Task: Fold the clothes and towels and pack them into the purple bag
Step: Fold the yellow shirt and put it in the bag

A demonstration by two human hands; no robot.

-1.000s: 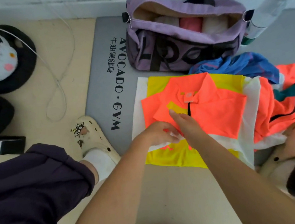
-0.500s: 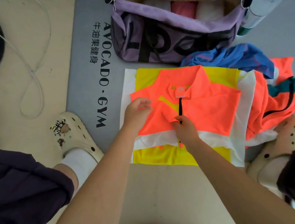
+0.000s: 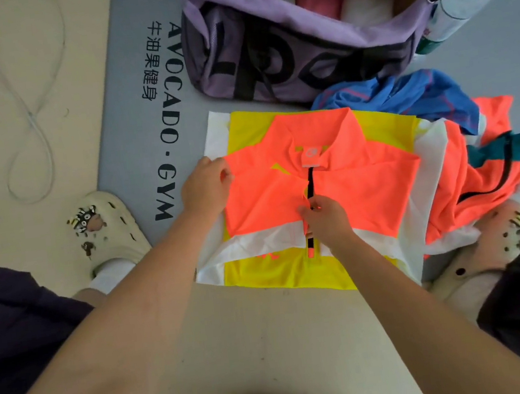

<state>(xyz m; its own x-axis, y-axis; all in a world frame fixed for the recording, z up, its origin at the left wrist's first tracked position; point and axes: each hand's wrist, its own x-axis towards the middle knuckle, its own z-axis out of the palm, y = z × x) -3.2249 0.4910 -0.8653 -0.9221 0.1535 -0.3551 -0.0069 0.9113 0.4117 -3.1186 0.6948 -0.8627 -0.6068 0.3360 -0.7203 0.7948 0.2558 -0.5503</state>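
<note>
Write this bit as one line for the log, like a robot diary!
step: folding shirt | left hand: grips shirt edge | right hand: pinches zip | bag: open, partly packed

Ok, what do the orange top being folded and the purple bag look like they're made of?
The orange top looks like thin, matte synthetic sports knit, maybe polyester: it creases softly under the left hand and right hand. The purple bag looks like woven nylon or polyester: slightly slack walls, with what seems a mesh panel on its side. Neither fibre can be confirmed from the look alone.
</note>
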